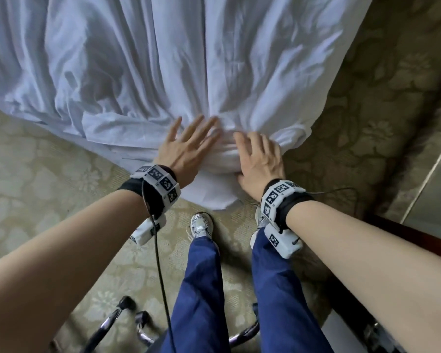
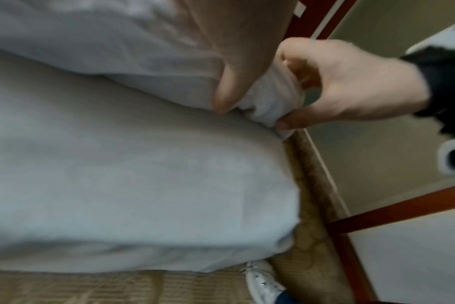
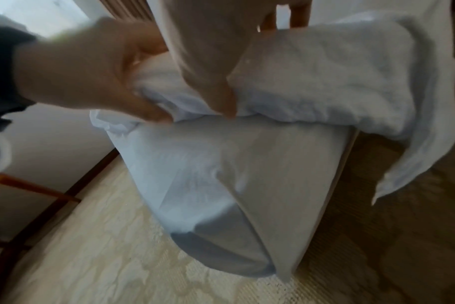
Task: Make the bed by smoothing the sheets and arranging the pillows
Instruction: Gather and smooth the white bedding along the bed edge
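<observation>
Floral carpet (image 1: pixel 51 179) underfoot, white sneakers (image 1: pixel 201 224) planted, dark wood trim (image 1: pixel 402 231) right, chrome frame (image 1: pixel 117 319) behind.

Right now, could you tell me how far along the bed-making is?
Early. Done: a fitted layer already covers the mattress corner. In hand: the right hand grips the bunched white sheet at that corner while the left hand lies flat on it. Left: the sheet is heavily creased and hangs to the carpet; no pillows are in view.

A beige floral-patterned carpet (image 1: pixel 49 179) covers the floor beside pale walls (image 2: pixel 377 115) trimmed with dark red-brown wooden framing (image 2: pixel 392 214); chrome metal legs (image 1: pixel 107 324) stand at the lower edge
</observation>
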`<state>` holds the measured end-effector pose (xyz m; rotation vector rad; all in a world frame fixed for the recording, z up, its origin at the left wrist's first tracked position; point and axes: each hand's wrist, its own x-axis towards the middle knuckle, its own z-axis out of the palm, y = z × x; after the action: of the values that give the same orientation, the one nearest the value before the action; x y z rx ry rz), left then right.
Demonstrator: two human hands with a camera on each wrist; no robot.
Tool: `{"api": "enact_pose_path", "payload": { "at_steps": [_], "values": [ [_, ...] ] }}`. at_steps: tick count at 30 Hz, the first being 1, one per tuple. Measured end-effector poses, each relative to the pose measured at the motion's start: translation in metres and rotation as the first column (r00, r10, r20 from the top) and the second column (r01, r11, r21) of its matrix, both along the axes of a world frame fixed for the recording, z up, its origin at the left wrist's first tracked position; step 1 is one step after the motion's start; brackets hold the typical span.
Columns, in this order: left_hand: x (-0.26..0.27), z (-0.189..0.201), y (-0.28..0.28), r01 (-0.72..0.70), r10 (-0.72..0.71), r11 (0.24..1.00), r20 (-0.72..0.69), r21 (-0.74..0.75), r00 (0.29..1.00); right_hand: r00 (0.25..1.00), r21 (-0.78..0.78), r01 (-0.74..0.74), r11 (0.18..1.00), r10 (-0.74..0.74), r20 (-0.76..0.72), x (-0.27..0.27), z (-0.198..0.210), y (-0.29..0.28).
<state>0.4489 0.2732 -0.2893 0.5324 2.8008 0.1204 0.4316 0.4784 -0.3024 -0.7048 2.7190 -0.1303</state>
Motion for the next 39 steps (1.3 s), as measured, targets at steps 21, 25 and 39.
{"api": "enact_pose_path", "payload": {
  "at_steps": [21, 25, 39],
  "values": [
    [0.060, 0.045, -0.011, -0.132, 0.132, 0.984, 0.012, 0.116, 0.991, 0.992, 0.011, 0.037, 0.999, -0.038, 0.122, 0.054, 0.057, 0.002],
    [0.081, 0.062, 0.001, -0.218, 0.223, 0.961, -0.009, 0.169, 0.975, 0.987, 0.033, 0.047, 0.998, -0.051, 0.151, 0.082, 0.078, 0.011],
    [0.189, 0.022, 0.037, 0.124, 0.000, 0.971, 0.521, -0.203, 0.853, 0.888, 0.278, -0.284, 0.918, 0.142, 0.437, 0.167, 0.058, 0.064]
  ]
}}
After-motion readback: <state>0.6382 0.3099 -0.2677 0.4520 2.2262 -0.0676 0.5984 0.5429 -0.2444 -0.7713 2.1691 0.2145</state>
